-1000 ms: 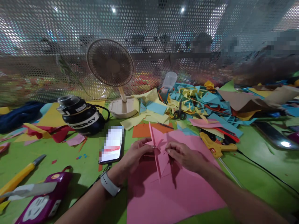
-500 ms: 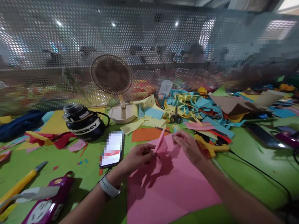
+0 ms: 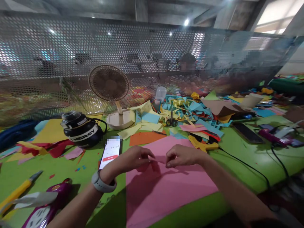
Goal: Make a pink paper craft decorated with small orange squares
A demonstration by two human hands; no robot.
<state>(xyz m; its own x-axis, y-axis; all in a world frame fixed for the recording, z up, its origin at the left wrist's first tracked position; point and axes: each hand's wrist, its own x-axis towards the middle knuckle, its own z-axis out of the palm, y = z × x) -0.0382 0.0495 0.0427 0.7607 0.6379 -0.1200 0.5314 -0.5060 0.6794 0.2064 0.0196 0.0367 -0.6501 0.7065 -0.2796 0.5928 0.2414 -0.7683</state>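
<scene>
A large pink paper sheet (image 3: 175, 193) lies on the green table in front of me. Over its upper left part, my left hand (image 3: 136, 158) has curled fingers, with a small pink paper piece (image 3: 155, 167) at their tips, partly hidden by them. My right hand (image 3: 182, 155) faces it a short gap away, thumb and fingertips pressed together low above the sheet. Whatever the right fingertips hold is too small to make out. Just beyond the right hand rests a yellow glue gun (image 3: 201, 144) with a black cord.
A lit phone (image 3: 110, 150) lies beside my left wrist. Behind stand a black bottle (image 3: 82, 129) and a small fan (image 3: 109, 84). Scissors (image 3: 171, 120) and heaped paper scraps (image 3: 190, 107) lie at the back. A yellow-handled cutter (image 3: 21, 186) and purple case (image 3: 49, 202) are at left.
My view has tilted up slightly. The pink piece, upright at my left fingers before, is now lowered toward the sheet. My right hand has come down level with the left.
</scene>
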